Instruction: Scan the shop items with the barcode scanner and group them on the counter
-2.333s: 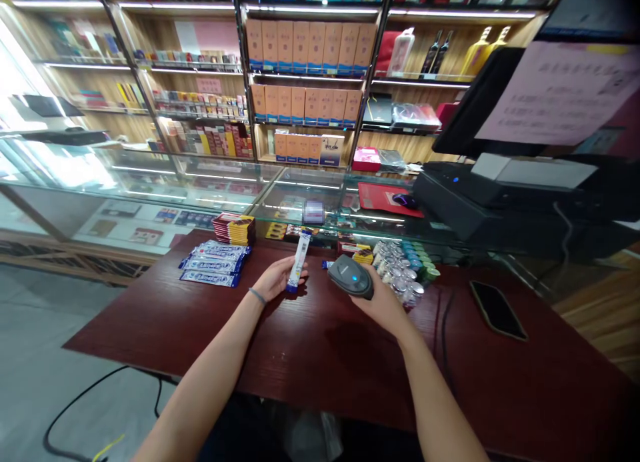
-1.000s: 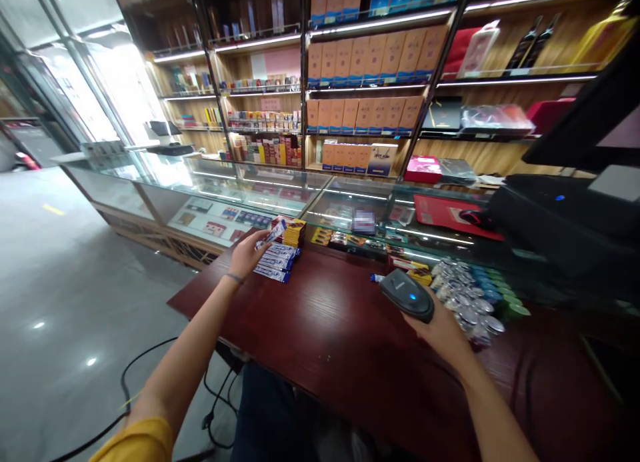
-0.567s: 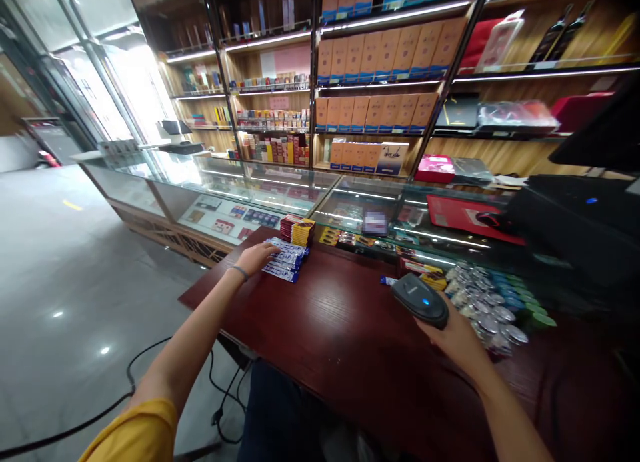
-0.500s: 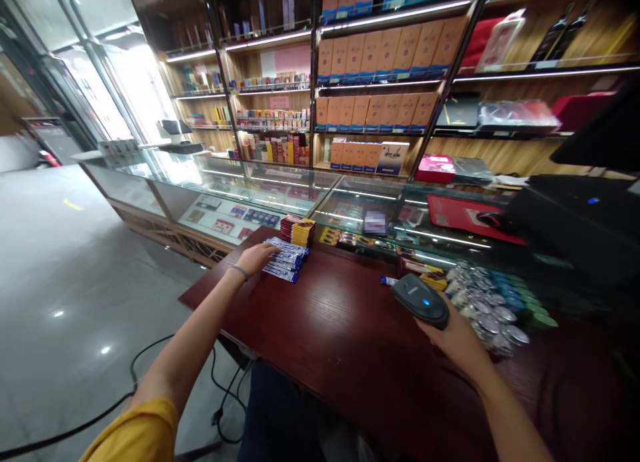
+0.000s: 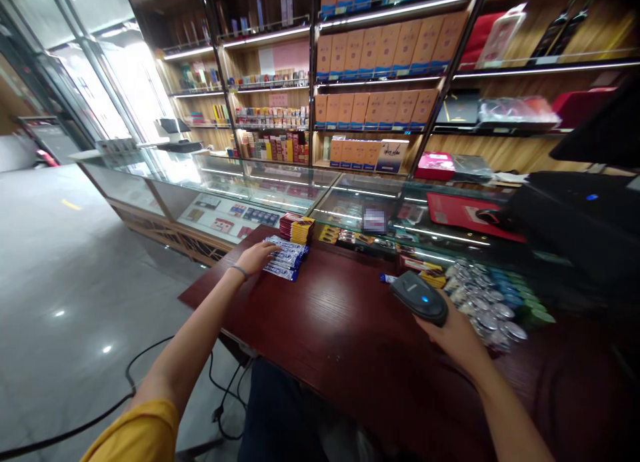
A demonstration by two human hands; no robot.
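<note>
My left hand [image 5: 257, 256] lies with fingers stretched out on a small pile of blue-and-white stick packets [image 5: 286, 255] near the far left edge of the dark red wooden table [image 5: 330, 329]. My right hand [image 5: 453, 332] is wrapped round a dark grey handheld barcode scanner [image 5: 419, 297] with a blue light on top, held just above the table to the right. A stack of red-and-yellow packets [image 5: 297, 228] stands just behind the blue-and-white pile.
A cluster of small silver-lidded and green-lidded jars [image 5: 487, 305] sits right of the scanner. Glass display counters [image 5: 260, 189] run behind the table, with shelves of boxes [image 5: 373, 109] beyond. A black register machine [image 5: 580, 222] stands at right. Cables [image 5: 150, 369] trail on the floor at left.
My left hand carried a stick packet from in front of the scanner to the pile at left and laid it there, fingers now flat. The scanner stays in my right hand.
</note>
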